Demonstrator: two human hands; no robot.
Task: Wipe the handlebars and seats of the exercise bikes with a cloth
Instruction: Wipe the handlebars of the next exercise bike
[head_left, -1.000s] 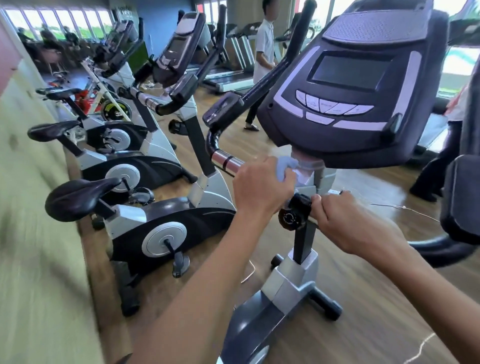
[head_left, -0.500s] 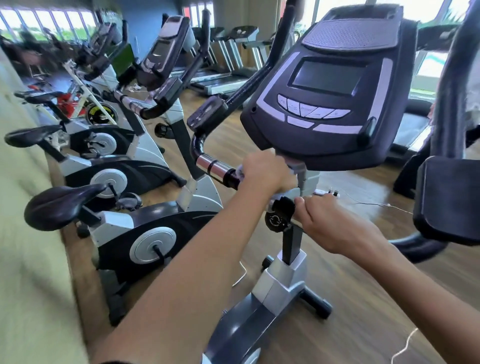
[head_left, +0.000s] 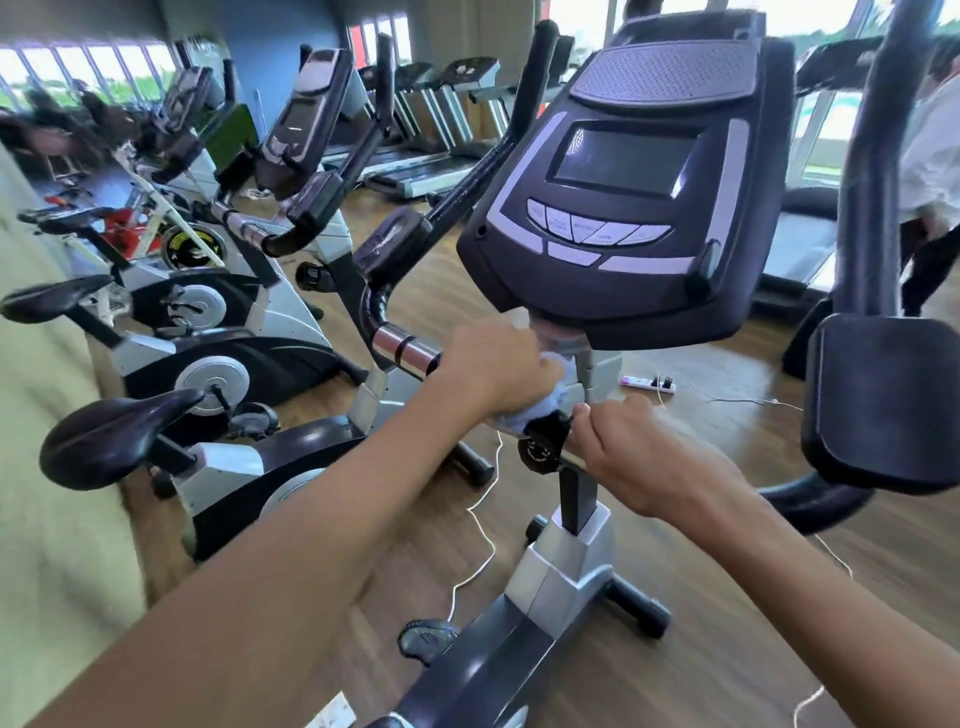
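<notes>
Gym floor (head_left: 701, 649) — console (head_left: 628, 176) perhaps hiding cloth (head_left: 535, 410)

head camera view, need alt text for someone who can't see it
A person's left hand presses a pale blue cloth against the handlebar of an exercise bike, just under its console, while the right hand grips beside a black knob. More bikes line the wall to the left, with treadmills behind.

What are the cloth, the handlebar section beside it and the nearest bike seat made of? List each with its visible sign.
Cloth: soft pale-blue fabric, bunched under the left hand.
Handlebar section: polished metal, probably chrome; mirror-like highlights, dark bands.
Nearest seat: black, smooth, slightly glossy; probably vinyl or moulded plastic.
</notes>
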